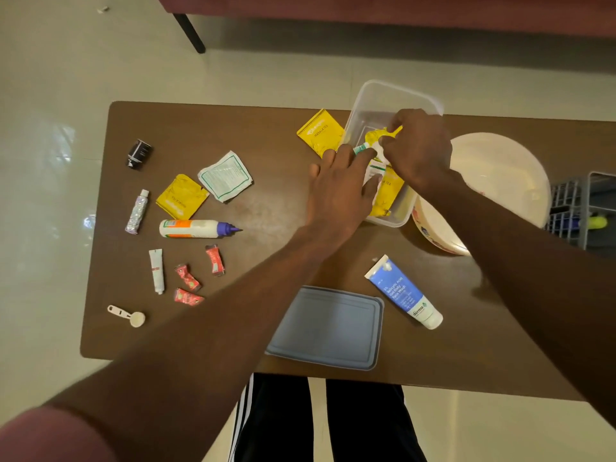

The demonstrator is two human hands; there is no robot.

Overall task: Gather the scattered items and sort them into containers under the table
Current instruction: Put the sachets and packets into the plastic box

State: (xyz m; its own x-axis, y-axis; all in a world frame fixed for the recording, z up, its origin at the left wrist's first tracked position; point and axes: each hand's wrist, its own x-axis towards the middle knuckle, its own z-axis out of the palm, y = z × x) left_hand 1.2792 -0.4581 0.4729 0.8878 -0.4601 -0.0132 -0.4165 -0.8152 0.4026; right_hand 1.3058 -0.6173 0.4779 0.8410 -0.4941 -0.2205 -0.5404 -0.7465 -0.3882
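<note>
right hand point(416, 151) pinches a crumpled yellow sachet point(375, 136) over the clear tub point(366, 98); left hand point(340, 188) spread flat.

Glossy pale tiled floor point(50, 145); brown table point(266, 135); maroon bench point(366, 11).

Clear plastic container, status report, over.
Both hands over clear plastic container, right pinching yellow sachet. Grey lid off. Nothing blocking.
</note>
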